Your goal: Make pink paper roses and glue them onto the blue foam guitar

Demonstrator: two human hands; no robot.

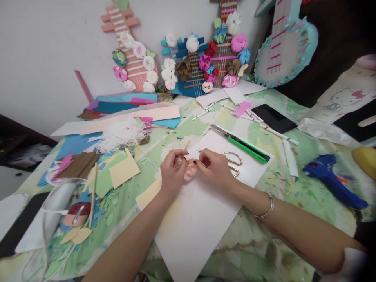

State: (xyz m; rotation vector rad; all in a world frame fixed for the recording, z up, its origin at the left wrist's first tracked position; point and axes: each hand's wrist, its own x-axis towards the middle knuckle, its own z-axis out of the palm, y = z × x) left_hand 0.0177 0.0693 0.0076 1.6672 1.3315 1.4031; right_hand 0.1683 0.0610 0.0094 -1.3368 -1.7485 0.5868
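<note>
Between my two hands is a small pale pink paper flower [190, 171], held above a white sheet [194, 231]. My left hand [173, 170] has its fingers curled around the flower's left side. From the right, my right hand [216, 168] pinches the flower's edge between thumb and fingertips. Just behind my right hand lie gold-handled scissors [235, 158], their blades partly covered by it. A green utility knife [243, 145] with its blade out rests farther back on the sheet.
A blue glue gun [331, 180] lies at the right, near a black phone [274, 117]. White yarn [122, 135], paper scraps [125, 168] and a computer mouse [77, 214] are at the left. Paper-flowered instrument models [132, 58] lean on the wall. A bottle [346, 94] stands back right.
</note>
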